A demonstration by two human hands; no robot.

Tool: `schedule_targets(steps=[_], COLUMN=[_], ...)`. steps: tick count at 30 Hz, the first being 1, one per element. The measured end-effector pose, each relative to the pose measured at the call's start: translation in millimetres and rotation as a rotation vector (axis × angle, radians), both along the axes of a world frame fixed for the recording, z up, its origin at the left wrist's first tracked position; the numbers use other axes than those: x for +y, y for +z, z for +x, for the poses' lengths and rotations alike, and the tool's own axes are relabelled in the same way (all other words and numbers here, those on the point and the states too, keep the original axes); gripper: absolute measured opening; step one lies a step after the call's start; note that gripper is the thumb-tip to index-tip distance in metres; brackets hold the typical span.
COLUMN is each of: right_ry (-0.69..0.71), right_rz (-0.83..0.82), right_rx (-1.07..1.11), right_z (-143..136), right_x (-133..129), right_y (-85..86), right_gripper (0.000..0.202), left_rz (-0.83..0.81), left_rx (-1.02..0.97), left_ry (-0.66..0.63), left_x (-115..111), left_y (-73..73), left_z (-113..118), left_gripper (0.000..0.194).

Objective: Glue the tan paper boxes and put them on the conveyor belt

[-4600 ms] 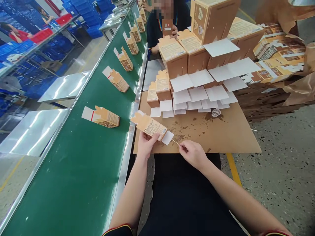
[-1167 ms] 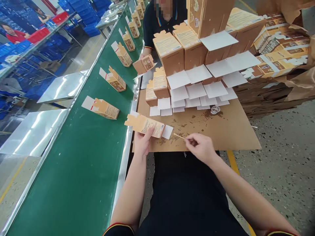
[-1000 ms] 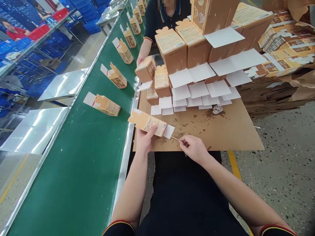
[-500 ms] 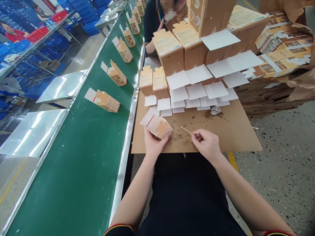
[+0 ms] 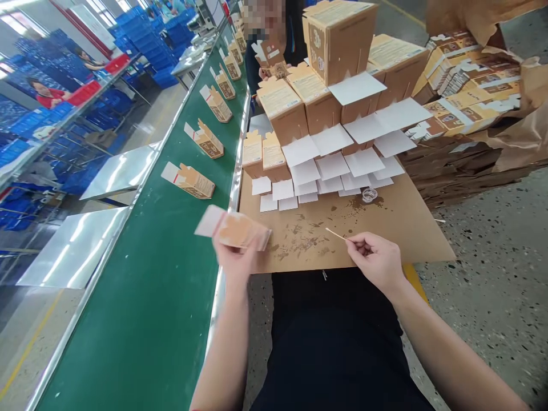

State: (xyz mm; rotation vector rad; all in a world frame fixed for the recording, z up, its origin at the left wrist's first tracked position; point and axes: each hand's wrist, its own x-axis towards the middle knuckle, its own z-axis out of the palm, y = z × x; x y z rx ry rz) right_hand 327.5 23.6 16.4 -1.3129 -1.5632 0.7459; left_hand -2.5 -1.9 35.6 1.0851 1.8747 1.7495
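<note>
My left hand (image 5: 235, 257) grips a small brown carton (image 5: 242, 231) from below, blurred by motion, above the metal edge between the green conveyor belt and the cardboard work surface. The carton's white flap with a red strip stands open, pointing left. Over the near part of the stained cardboard sheet (image 5: 411, 228), my right hand (image 5: 374, 257) pinches a thin cotton swab (image 5: 336, 233), its tip pointing left. A small clear round dish (image 5: 369, 195) sits on the sheet among dark wet spots, beyond the swab.
Several open cartons stand in a row along the green conveyor belt (image 5: 141, 302). Stacked cartons (image 5: 295, 120) with white flaps out fill the far side of the sheet. A co-worker (image 5: 293, 34) handles a carton behind them. Bundled flat cartons (image 5: 466, 108) lie at right.
My left hand has carried the carton leftward from over the cardboard sheet to the belt's metal edge. The right hand keeps the swab, a little further right. The view has shifted slightly.
</note>
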Motion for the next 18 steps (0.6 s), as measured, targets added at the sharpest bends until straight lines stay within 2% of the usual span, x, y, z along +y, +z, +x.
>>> schedule_targets(steps=[2,4,6,7,9,13,18], right_ry=[-0.026,-0.035,-0.02,-0.01,0.0,-0.005,-0.013], right_rz=[0.005,0.019,0.033,0.042,0.058,0.076,0.077], right_rx=[0.008,0.014,0.011,0.007,-0.003,-0.032,-0.072], right_z=[6,8,7,7,5,2,-2], right_x=[2,6,12,14,18,23,26], right_y=[1.4,4.2,7.8,9.7,12.8,16.7,21.8], right_gripper=[0.029,0.031,0.031,0.03,0.029,0.029,0.031], left_rz=[0.068,0.08,0.011,-0.034,-0.108,-0.122,-0.156], left_rx=[0.075,0.112,0.118,0.119,0.123,0.113,0.055], left_ry=[0.143,0.315,0.458,0.497,0.51,0.453,0.449], left_x=[-9,-17,-23,-25,-26,-21,-5], left_y=[11.4,16.7,13.0,8.1,-5.0,-25.6,-21.3], left_z=[-59,-118,-163,-177,-191,-188,-187], left_gripper=[0.106,0.106,0.096,0.091,0.085,0.08,0.079])
